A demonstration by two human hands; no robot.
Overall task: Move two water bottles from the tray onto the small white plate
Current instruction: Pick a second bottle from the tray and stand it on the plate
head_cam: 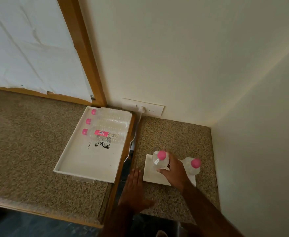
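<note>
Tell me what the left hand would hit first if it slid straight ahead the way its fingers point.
The left hand lies flat and open, fingers pointing away toward the wall. Straight on, it would probably first meet the near left edge of the small white plate, though it might slip just past it; depth is unclear.

Right hand [174,171] grips upright bottle [159,160] on plate [150,175]; left hand [133,190] flat.

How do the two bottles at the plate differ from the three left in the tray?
Pose: the left bottle and right bottle stand upright over the small white plate; the three tray bottles lie on their sides in the tray.
Contact: the right hand grips the left bottle; the tray bottles are untouched.
Label: only the nearest tray bottle shows a pink label.
Shared: clear plastic, pink caps.
</note>
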